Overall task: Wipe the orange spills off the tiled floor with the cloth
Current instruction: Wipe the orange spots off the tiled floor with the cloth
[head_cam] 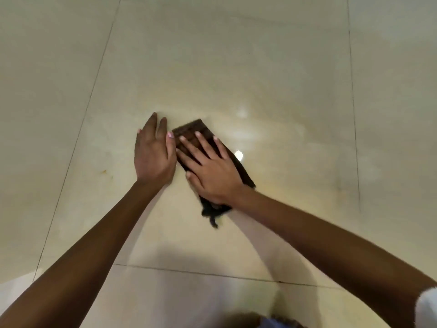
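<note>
**Mid-wipe: cloth pressed flat under right hand**

Head view: the dark cloth (pixel 191 129) lies folded on the tiled floor (pixel 260 67), near the centre of a big tile. The right hand (pixel 214 172) sits on top of it, fingers (pixel 204 144) spread and straight, pressing down with no grip. The left hand (pixel 153 155) lies flat on bare tile just beside the cloth's left edge, fingers (pixel 155 124) straight and close together, holding nothing; prob. a brace. A small orange spot (pixel 104 172) shows left of the left hand, apart from the cloth, not yet wiped. Faint yellowish sheen around the cloth; can't tell if it's residue or glare.

Step in hand, prob.: the wiping stroke itself. The next move calls for sliding the cloth left w/ steady pressure over that spot, so the left hand must clear the path first.
</note>
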